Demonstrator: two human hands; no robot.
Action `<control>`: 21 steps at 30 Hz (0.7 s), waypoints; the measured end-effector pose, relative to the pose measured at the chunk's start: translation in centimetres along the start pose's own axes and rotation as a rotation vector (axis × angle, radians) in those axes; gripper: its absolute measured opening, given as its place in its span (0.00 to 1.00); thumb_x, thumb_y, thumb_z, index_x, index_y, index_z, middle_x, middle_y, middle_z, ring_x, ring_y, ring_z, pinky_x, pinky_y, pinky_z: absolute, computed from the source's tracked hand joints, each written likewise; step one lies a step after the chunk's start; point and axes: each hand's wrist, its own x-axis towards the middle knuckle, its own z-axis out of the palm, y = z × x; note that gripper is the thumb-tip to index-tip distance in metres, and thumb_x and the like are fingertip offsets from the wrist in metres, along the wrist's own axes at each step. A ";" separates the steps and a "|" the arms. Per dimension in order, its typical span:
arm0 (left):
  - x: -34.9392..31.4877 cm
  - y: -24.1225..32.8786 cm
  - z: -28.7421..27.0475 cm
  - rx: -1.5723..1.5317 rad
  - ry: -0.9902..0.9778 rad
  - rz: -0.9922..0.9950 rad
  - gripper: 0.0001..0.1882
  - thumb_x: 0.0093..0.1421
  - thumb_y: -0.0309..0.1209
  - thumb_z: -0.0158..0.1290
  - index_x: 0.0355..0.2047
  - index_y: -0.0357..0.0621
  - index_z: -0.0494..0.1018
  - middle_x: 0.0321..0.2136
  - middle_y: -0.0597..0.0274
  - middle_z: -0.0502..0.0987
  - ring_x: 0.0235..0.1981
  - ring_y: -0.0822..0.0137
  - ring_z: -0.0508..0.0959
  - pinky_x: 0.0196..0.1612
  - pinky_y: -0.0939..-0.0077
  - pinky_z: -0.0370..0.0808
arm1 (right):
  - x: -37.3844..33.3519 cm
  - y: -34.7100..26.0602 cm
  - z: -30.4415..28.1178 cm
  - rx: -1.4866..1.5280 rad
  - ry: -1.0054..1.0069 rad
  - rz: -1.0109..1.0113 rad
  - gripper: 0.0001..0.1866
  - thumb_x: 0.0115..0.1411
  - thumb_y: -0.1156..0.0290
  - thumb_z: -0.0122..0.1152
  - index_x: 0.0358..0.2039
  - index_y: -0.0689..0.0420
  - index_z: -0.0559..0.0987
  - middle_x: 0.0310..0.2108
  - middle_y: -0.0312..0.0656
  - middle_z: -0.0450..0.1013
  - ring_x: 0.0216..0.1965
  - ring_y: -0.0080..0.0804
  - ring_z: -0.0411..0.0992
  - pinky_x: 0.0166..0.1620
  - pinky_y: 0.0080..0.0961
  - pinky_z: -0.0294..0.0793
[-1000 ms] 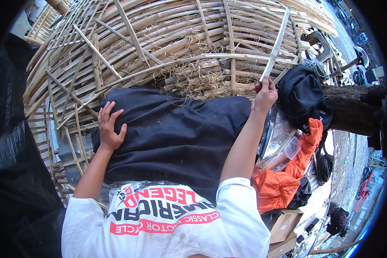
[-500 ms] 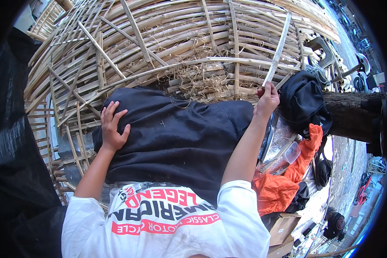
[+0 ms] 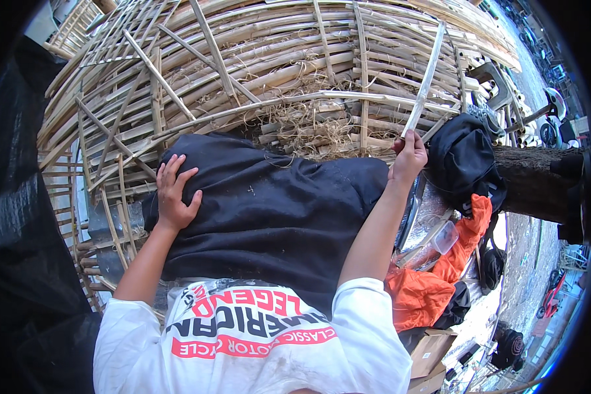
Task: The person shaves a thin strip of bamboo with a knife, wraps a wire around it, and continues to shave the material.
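My right hand (image 3: 410, 156) is closed round the lower end of a long, flat, pale strip (image 3: 425, 82). The strip points up and away over the bamboo slats; it resembles a bamboo slat, but I cannot tell its material for sure. Something small and dark reddish shows beside the fingers. My left hand (image 3: 175, 194) lies flat, fingers apart, on the left part of the dark cloth (image 3: 276, 210) that covers my lap. Just beyond the cloth are curly bamboo shavings (image 3: 315, 128) and short bamboo pieces.
A bamboo slat lattice (image 3: 276, 72) spreads across the far side, with loose slats lying over it. Right of me are a black bag (image 3: 465, 154), a tree trunk (image 3: 538, 184), an orange cloth (image 3: 420, 295), a clear plastic container (image 3: 445, 238) and a cardboard box (image 3: 433, 351). Black sheeting (image 3: 29, 217) hangs at left.
Very little differs. The view has shifted slightly, and my right hand with the pale strip sits a touch lower in the picture. My left hand stays on the dark cloth.
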 end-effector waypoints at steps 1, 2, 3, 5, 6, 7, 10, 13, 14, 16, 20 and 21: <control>0.0 0.0 0.0 -0.004 0.000 -0.002 0.23 0.50 0.36 0.57 0.48 0.48 0.75 0.61 0.51 0.66 0.66 0.49 0.61 0.69 0.47 0.50 | 0.0 0.0 0.0 -0.007 -0.001 -0.001 0.08 0.65 0.69 0.60 0.34 0.61 0.80 0.21 0.33 0.73 0.20 0.16 0.70 0.24 0.15 0.72; 0.0 0.0 -0.1 0.001 0.001 -0.004 0.23 0.50 0.36 0.57 0.48 0.48 0.75 0.61 0.51 0.66 0.66 0.49 0.61 0.69 0.47 0.50 | 0.0 0.0 0.0 -0.010 -0.002 0.001 0.08 0.65 0.69 0.60 0.35 0.62 0.80 0.21 0.33 0.73 0.20 0.16 0.70 0.24 0.15 0.72; 0.0 0.0 0.0 0.001 0.000 -0.002 0.23 0.50 0.36 0.57 0.48 0.48 0.75 0.61 0.51 0.66 0.66 0.49 0.61 0.69 0.47 0.50 | 0.0 0.2 0.0 -0.006 -0.006 0.003 0.08 0.65 0.69 0.60 0.35 0.62 0.80 0.21 0.33 0.73 0.20 0.16 0.70 0.24 0.15 0.72; 0.1 0.0 0.0 0.007 0.002 -0.004 0.23 0.50 0.36 0.57 0.48 0.48 0.75 0.61 0.51 0.66 0.66 0.49 0.61 0.69 0.47 0.50 | 0.2 0.3 -0.3 -0.007 -0.009 -0.005 0.08 0.65 0.69 0.60 0.35 0.62 0.80 0.23 0.33 0.74 0.20 0.16 0.70 0.24 0.15 0.72; 0.1 0.0 -0.1 0.005 0.000 -0.001 0.23 0.50 0.36 0.57 0.48 0.48 0.75 0.61 0.51 0.66 0.66 0.49 0.61 0.69 0.47 0.50 | 0.3 0.3 -0.4 0.017 -0.009 0.010 0.08 0.65 0.69 0.60 0.36 0.62 0.80 0.23 0.33 0.74 0.20 0.16 0.70 0.24 0.14 0.72; 0.1 0.0 -0.1 0.003 -0.002 0.001 0.23 0.50 0.36 0.57 0.48 0.48 0.75 0.61 0.51 0.66 0.66 0.49 0.61 0.69 0.48 0.50 | 0.3 0.4 -0.4 0.022 -0.013 0.013 0.08 0.65 0.69 0.60 0.36 0.62 0.80 0.23 0.33 0.74 0.20 0.16 0.70 0.24 0.14 0.72; 0.1 0.0 -0.2 0.005 -0.002 -0.003 0.23 0.50 0.36 0.58 0.48 0.48 0.75 0.61 0.51 0.66 0.66 0.50 0.61 0.69 0.48 0.50 | 0.2 0.2 -0.2 0.002 -0.007 0.005 0.08 0.65 0.69 0.60 0.35 0.62 0.80 0.23 0.33 0.74 0.20 0.16 0.71 0.24 0.14 0.72; 0.0 0.0 -0.2 0.002 -0.004 -0.008 0.23 0.50 0.36 0.58 0.48 0.49 0.75 0.61 0.52 0.66 0.66 0.50 0.61 0.69 0.48 0.50 | 0.3 0.6 -0.4 -0.010 -0.010 0.001 0.08 0.65 0.69 0.60 0.35 0.61 0.80 0.23 0.33 0.74 0.20 0.16 0.71 0.23 0.14 0.72; 0.0 0.0 -0.2 -0.001 -0.006 -0.010 0.23 0.50 0.37 0.58 0.48 0.49 0.75 0.61 0.52 0.66 0.66 0.50 0.61 0.69 0.48 0.50 | 0.3 0.6 -0.4 -0.008 -0.011 0.000 0.08 0.65 0.69 0.60 0.35 0.61 0.80 0.23 0.33 0.74 0.20 0.16 0.71 0.23 0.14 0.72; 0.1 0.1 -0.2 -0.002 -0.007 -0.009 0.23 0.50 0.37 0.58 0.48 0.49 0.75 0.61 0.52 0.66 0.66 0.50 0.61 0.69 0.48 0.50 | 0.4 0.7 -0.4 0.001 -0.016 -0.003 0.08 0.65 0.69 0.61 0.35 0.61 0.80 0.23 0.33 0.74 0.20 0.16 0.71 0.23 0.14 0.72; 0.0 0.0 -0.2 -0.007 -0.008 -0.011 0.23 0.50 0.37 0.58 0.48 0.49 0.75 0.61 0.52 0.65 0.67 0.50 0.60 0.69 0.48 0.50 | 0.3 0.6 -0.3 0.002 -0.015 0.008 0.09 0.65 0.68 0.61 0.35 0.61 0.80 0.21 0.33 0.73 0.19 0.16 0.70 0.23 0.14 0.72; 0.0 0.0 -0.3 -0.005 -0.008 -0.012 0.23 0.50 0.37 0.58 0.48 0.49 0.75 0.61 0.52 0.65 0.67 0.50 0.60 0.69 0.48 0.50 | 0.2 0.6 -0.3 0.001 -0.010 0.009 0.09 0.65 0.68 0.61 0.35 0.61 0.80 0.21 0.33 0.73 0.19 0.16 0.70 0.23 0.14 0.71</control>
